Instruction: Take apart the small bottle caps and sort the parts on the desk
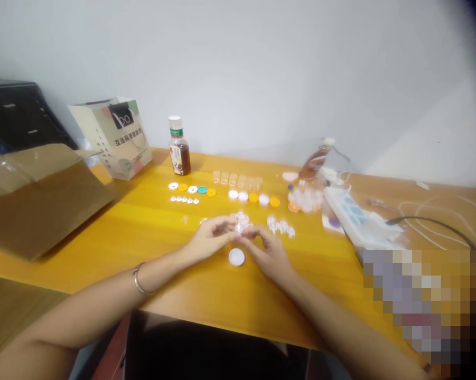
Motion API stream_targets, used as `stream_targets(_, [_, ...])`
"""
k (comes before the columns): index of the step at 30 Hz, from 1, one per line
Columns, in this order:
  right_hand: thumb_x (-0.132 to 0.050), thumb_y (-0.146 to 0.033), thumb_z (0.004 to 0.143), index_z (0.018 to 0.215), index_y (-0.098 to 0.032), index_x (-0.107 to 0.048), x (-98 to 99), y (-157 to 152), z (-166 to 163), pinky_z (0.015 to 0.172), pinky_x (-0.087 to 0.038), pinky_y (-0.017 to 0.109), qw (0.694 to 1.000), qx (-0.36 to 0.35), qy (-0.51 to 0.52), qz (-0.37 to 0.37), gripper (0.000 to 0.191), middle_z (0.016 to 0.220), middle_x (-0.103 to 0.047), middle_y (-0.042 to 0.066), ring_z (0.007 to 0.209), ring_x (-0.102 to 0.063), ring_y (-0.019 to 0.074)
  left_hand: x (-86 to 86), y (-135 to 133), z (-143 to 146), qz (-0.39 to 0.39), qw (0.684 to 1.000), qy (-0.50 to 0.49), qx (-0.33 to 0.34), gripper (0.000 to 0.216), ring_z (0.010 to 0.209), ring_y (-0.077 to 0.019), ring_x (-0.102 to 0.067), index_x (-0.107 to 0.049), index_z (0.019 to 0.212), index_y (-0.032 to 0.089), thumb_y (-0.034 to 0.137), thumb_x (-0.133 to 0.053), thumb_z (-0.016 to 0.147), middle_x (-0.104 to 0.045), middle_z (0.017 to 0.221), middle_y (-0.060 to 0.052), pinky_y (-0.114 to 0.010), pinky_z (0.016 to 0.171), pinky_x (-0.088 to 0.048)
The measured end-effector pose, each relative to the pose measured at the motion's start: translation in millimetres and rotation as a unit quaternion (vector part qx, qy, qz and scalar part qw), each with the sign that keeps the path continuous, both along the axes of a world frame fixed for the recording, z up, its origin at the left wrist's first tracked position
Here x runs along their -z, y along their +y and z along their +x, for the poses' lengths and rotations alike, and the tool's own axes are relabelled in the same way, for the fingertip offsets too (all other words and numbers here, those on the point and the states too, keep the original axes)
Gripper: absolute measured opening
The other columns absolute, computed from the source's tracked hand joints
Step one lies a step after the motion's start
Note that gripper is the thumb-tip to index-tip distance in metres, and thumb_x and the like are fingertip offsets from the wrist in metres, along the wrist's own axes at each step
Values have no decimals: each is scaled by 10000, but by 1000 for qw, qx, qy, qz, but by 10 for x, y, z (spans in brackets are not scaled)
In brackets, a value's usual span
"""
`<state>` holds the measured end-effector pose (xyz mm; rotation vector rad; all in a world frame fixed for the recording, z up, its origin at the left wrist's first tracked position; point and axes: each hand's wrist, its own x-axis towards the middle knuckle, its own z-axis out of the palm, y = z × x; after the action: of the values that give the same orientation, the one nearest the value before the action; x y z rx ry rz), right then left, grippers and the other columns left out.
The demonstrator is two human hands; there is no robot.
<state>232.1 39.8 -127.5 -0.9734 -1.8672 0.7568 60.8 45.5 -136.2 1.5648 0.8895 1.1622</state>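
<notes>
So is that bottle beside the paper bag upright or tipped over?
Upright: the bottle stands on its base on the table, its white cap at the top.

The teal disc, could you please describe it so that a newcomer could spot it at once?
On the wooden table, find the upright white-capped bottle. Just in front of it starts a row of five discs; the teal disc lies fourth from the left, the only one neither white nor orange.
</notes>
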Motion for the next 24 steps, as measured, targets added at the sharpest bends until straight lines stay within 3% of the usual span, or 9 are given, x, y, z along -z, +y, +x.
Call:
stream_targets(13, [-576,-281,770,793,-208,-606,25,20,7,751,-483,313,999,6,30,-22,82,792,-657,17,749,-599,156,58,-2,-26,57,997,44,-10,252,893,-168,-622,-589,1012,156,273,-592,790,-658,978,-78,-330,845,-492])
stream_targets(24, [-608,-298,736,776,-186,-612,116,72,-43,774,-497,315,988,-3,94,-121,119,826,-674,33,770,-624,152,24,3,-98,212,956,195,-46,212,867,-155,-612,-607,1007,180,280,-539,833,-661,950,-61,-310,814,-490])
